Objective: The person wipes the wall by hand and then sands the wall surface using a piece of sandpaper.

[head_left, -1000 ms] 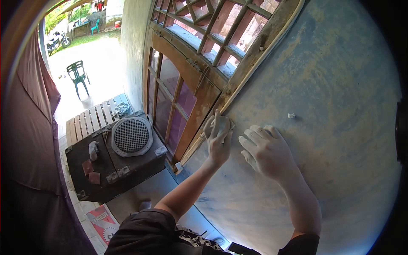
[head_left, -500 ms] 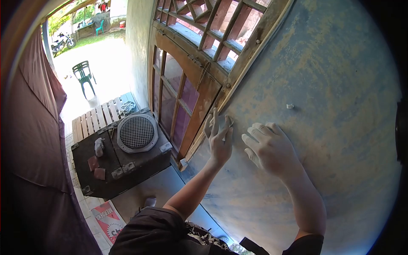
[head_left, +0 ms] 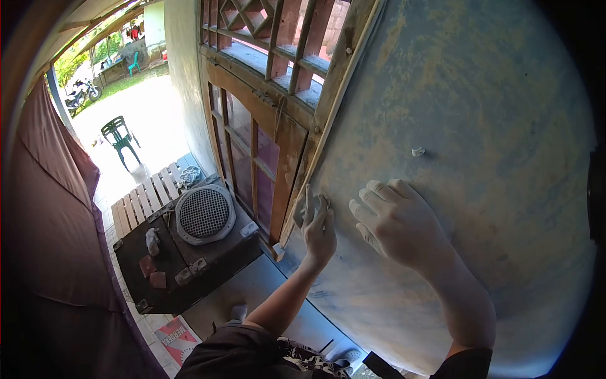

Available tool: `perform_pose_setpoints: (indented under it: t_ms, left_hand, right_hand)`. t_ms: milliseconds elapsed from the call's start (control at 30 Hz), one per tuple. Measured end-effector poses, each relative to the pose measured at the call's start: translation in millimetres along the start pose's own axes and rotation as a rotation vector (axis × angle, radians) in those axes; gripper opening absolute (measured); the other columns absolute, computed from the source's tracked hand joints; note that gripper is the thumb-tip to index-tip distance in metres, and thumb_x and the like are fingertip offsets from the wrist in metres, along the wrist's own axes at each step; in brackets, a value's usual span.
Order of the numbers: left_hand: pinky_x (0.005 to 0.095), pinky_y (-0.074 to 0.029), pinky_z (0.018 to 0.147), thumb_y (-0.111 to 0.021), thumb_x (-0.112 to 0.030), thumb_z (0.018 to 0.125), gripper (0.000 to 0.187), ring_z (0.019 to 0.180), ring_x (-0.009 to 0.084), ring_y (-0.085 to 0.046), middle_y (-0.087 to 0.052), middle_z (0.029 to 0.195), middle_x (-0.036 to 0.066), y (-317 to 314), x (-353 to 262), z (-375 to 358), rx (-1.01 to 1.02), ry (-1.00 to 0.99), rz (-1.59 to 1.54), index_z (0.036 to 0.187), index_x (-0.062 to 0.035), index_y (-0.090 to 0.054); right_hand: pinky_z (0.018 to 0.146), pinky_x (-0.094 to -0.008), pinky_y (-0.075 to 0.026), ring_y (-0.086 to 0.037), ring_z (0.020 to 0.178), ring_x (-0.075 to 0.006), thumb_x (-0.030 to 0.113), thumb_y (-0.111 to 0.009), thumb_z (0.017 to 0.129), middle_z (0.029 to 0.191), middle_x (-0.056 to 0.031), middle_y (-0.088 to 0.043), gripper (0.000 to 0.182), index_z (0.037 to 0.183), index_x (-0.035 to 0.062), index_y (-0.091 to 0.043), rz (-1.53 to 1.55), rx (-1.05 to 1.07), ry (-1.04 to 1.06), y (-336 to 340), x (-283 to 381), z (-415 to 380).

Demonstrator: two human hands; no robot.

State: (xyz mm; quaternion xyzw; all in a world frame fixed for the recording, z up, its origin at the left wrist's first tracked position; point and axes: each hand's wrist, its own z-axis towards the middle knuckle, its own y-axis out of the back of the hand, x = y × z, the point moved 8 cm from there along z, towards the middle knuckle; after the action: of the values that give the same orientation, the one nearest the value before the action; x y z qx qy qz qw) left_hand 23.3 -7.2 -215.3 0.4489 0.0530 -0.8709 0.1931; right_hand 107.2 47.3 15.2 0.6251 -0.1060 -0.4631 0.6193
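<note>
The right hand (head_left: 398, 227) is laid palm down against the painted wall (head_left: 505, 208), its fingers loosely spread and slightly bent, unclenched; the surface is met directly beneath them. Whether anything is covered by the palm cannot be told. The left hand (head_left: 319, 235) is raised beside the wooden window frame (head_left: 319, 136), its fingers partly extended. A thin grey piece (head_left: 326, 203) is held among those fingers, near their tips; its full outline is hidden. A short pale peg (head_left: 418, 151) is fixed in the wall, above and apart from the right hand.

Lower down, a black speaker cabinet (head_left: 218, 268) is noted, on which are set a round-rimmed grille (head_left: 204, 213), two reddish-brown squares (head_left: 153, 273) and a pale crumpled item (head_left: 153, 241). Beyond it, a bluish cloth (head_left: 189, 176) is lain on a slatted wooden surface (head_left: 146, 201). Farther out, a green plastic chair (head_left: 118, 136) and a parked motorcycle (head_left: 82, 95) are seen.
</note>
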Motion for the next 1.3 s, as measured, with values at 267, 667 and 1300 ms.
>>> perform_pose_setpoints:
  t_ms: [267, 667, 1300]
  left_hand:
    - [0.0469, -0.029, 0.121, -0.074, -0.007, 0.096, 0.041, 0.147, 0.0415, -0.04, -0.048, 0.165, 0.022, 3, -39, 41, -0.101, -0.224, -0.034, 0.137, -0.0099, -0.075]
    - [0.042, -0.03, 0.122, -0.071, -0.004, 0.096, 0.039, 0.146, 0.038, -0.043, -0.045, 0.168, 0.021, -6, -20, 33, -0.041, 0.013, -0.232, 0.135, -0.0006, -0.074]
    - [0.0468, -0.031, 0.12, -0.079, -0.016, 0.095, 0.039, 0.144, 0.0407, -0.042, -0.047, 0.169, 0.014, 10, -39, 53, -0.044, -0.15, -0.059, 0.134, -0.0173, -0.078]
  right_hand:
    - [0.117, -0.045, -0.042, -0.055, 0.14, -0.0277, 0.029, -0.075, 0.095, 0.142, -0.0106, -0.065, 0.036, 0.125, 0.0095, -0.075, 0.004, 0.056, -0.056, -10, -2, -2]
    - [0.12, -0.0437, -0.041, -0.051, 0.144, -0.0278, 0.026, -0.078, 0.09, 0.151, -0.0113, -0.06, 0.037, 0.122, 0.0078, -0.076, -0.056, -0.021, -0.105, -6, -5, 0]
    - [0.119, -0.046, -0.041, -0.049, 0.15, -0.0203, 0.026, -0.071, 0.096, 0.155, -0.0062, -0.06, 0.028, 0.119, 0.011, -0.076, -0.289, -0.163, -0.24, 4, -10, 5]
